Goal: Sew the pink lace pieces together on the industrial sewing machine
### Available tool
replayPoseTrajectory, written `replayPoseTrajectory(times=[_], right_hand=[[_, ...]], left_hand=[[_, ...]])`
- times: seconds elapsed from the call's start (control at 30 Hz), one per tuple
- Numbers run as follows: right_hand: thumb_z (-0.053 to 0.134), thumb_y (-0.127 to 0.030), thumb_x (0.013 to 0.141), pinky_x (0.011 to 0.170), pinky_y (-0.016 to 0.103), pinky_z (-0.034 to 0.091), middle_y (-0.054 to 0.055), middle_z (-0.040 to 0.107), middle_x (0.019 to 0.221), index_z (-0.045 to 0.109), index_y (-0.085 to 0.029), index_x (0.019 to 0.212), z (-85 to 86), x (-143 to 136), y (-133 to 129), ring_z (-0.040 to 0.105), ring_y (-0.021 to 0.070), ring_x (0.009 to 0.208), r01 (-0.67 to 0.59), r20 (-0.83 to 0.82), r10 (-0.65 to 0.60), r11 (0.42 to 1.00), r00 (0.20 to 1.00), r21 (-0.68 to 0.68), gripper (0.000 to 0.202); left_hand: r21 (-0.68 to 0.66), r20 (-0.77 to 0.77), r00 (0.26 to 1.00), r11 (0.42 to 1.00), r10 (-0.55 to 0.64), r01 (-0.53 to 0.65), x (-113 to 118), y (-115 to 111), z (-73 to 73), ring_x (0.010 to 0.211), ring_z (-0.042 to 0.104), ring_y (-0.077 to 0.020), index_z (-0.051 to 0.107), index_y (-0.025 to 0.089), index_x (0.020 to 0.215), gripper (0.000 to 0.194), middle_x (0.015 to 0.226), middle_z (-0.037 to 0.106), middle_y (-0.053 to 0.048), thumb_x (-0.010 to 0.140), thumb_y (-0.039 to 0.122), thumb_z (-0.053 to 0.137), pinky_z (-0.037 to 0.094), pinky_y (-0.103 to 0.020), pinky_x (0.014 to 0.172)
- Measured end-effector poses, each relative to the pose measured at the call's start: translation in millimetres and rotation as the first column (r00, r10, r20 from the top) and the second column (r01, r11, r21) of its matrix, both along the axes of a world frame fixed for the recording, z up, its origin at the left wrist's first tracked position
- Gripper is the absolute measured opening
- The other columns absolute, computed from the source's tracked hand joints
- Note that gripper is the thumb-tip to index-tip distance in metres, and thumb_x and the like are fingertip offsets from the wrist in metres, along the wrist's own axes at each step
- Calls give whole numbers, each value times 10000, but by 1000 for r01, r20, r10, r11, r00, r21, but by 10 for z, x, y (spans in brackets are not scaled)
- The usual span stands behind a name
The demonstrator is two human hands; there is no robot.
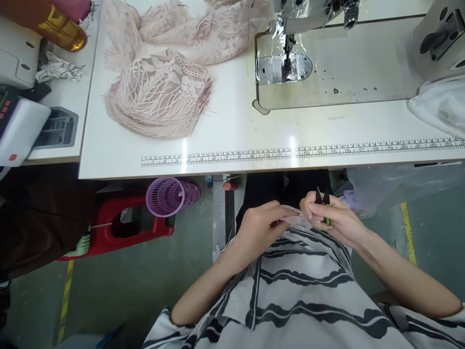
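Close to my body, below the table edge, my left hand [259,230] pinches one end of a small piece of pale, sheer fabric [296,219]. At the fabric's other end is my right hand [336,220], its fingers closed around thread snips [319,198] with dark blades pointing up and a bit of green on the handle. My right thumb and fingertips also seem to touch the fabric. Pale pink lace pieces [160,94] lie piled on the table at the left, with loose red threads along their edges.
A sewing machine [348,72] stands at the table's back right. A printed ruler [232,157] runs along the front edge of the white table [225,131]. White cloth [441,104] lies at the right. Below stand a purple basket [163,196] and a red stool [134,235].
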State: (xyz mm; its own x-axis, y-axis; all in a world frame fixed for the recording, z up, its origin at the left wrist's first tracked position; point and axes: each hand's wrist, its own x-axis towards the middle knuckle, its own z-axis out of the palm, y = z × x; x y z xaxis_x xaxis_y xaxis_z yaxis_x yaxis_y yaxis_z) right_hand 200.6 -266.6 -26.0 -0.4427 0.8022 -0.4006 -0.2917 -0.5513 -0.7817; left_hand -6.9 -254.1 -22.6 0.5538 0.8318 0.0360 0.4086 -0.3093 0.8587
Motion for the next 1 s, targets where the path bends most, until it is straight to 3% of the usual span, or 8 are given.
replayPoseTrajectory(times=[0.1,0.23,0.43,0.63,0.83,1.0], right_hand=[[596,-370,915,453,262,162,-61,352,575,580,-174,727,3,-12,10,236,55,467,29,2,-29,999,1000,15,272],[613,-369,900,448,257,159,-63,356,578,584,-176,717,17,-39,20,234,54,466,66,32,-67,997,997,27,267],[587,-394,921,468,269,179,-63,372,610,587,-188,748,-14,-59,3,236,55,466,38,94,-47,995,994,97,268],[572,-372,939,476,285,173,-72,298,545,586,-193,749,2,110,-30,221,70,463,58,204,-95,982,974,182,262],[567,-366,945,518,300,173,-58,300,565,594,-213,771,97,329,-84,238,84,505,109,282,-174,966,943,234,233],[575,-362,943,521,298,192,-58,291,570,616,-217,789,147,327,-61,254,84,515,96,328,-189,955,926,280,216]], left_hand=[[-84,68,997,996,31,-25,8,-5,3,689,639,-102,714,198,947,167,971,689,-47,956,229,550,489,-195,563],[-146,62,998,989,28,-18,9,-7,14,702,624,-106,694,177,917,101,837,670,-17,927,225,607,471,-186,578],[29,-30,1000,1000,8,-7,46,-21,-1,637,567,-83,683,188,889,160,748,605,9,962,233,548,409,-183,551],[191,-20,999,981,25,-21,17,-41,-10,676,556,-78,625,180,885,126,994,608,-47,962,197,527,396,-199,546],[133,74,997,990,35,-44,-18,-60,59,786,610,-96,597,188,920,59,1033,620,-48,937,143,562,442,-165,561],[-59,43,998,997,-50,53,2,12,145,814,623,-115,600,184,955,103,924,645,-32,962,146,505,492,-193,673]])
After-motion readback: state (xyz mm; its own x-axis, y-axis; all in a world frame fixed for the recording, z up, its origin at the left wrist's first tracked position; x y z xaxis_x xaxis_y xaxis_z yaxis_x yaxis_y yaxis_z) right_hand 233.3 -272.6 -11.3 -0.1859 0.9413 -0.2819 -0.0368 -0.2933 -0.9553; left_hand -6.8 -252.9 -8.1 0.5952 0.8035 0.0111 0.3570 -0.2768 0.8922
